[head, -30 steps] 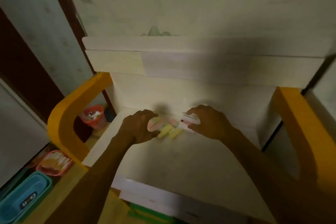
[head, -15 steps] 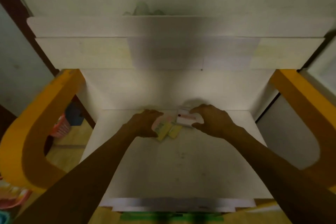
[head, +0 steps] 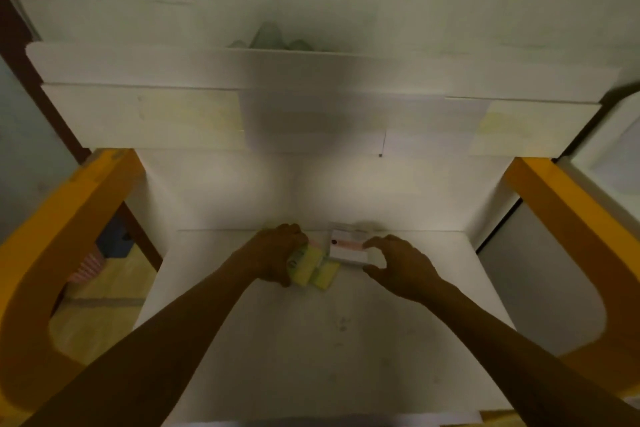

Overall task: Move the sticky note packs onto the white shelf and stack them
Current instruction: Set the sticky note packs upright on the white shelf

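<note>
Several sticky note packs lie near the back of a white desk surface (head: 311, 340). My left hand (head: 273, 256) curls round a yellow-green pack (head: 306, 265), and another yellow pack (head: 327, 276) lies beside it on the surface. To the right, my right hand (head: 398, 267) pinches a white pack with a pink stripe (head: 348, 248) between thumb and fingers. The white shelf (head: 242, 69) runs across above the desk, with a greenish object (head: 270, 40) at its back.
Orange curved side frames (head: 52, 253) (head: 571, 236) flank the desk left and right. The wall stands behind the shelf. A wooden floor and a pinkish basket (head: 86, 265) show at lower left.
The view tilted down and drew closer to the desk. Both hands stay on the packs; my right hand has slid a little right along the white pack.
</note>
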### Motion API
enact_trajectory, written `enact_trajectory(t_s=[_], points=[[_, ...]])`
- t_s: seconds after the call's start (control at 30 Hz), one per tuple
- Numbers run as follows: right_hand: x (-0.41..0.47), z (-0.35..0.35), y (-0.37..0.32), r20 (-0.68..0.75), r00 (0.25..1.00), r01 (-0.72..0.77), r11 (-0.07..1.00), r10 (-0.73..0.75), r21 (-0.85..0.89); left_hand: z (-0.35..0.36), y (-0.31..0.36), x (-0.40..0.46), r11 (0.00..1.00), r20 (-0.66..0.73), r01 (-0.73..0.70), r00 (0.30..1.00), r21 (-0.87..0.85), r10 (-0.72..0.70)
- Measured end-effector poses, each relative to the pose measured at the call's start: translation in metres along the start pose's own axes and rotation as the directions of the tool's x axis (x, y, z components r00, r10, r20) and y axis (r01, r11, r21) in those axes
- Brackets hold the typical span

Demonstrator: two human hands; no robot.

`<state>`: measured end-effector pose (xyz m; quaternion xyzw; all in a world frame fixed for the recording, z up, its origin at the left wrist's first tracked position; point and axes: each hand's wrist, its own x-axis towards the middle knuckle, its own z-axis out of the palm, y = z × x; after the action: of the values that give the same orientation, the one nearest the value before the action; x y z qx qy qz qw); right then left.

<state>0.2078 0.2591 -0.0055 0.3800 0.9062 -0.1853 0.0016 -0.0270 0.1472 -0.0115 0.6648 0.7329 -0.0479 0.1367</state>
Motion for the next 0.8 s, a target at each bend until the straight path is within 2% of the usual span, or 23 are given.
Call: enact_trajectory(t_s=[0.23, 0.37, 0.57, 0.8], points=[[0.035, 0.016, -0.023, -0.038, 0.979, -0.187, 0.958, 0.2, 0.217, -0.024, -0.011, -0.022, 0.995, -0.101, 0.042, 0.994, -0.085, -0.051], [0.051, 0.03, -0.04, -0.012, 0.947, -0.314, 0.934, 0.321, 0.171, -0.03, -0.022, -0.041, 0.985, -0.121, 0.115, 0.984, -0.127, -0.13], [0.061, 0.046, -0.054, -0.006, 0.917, -0.388, 0.896, 0.398, 0.218, -0.025, -0.041, -0.063, 0.971, -0.134, 0.17, 0.972, -0.17, -0.194], [0.066, 0.048, -0.059, 0.0, 0.902, -0.422, 0.88, 0.433, 0.217, -0.023, -0.049, -0.078, 0.96, -0.125, 0.175, 0.971, -0.218, -0.205]])
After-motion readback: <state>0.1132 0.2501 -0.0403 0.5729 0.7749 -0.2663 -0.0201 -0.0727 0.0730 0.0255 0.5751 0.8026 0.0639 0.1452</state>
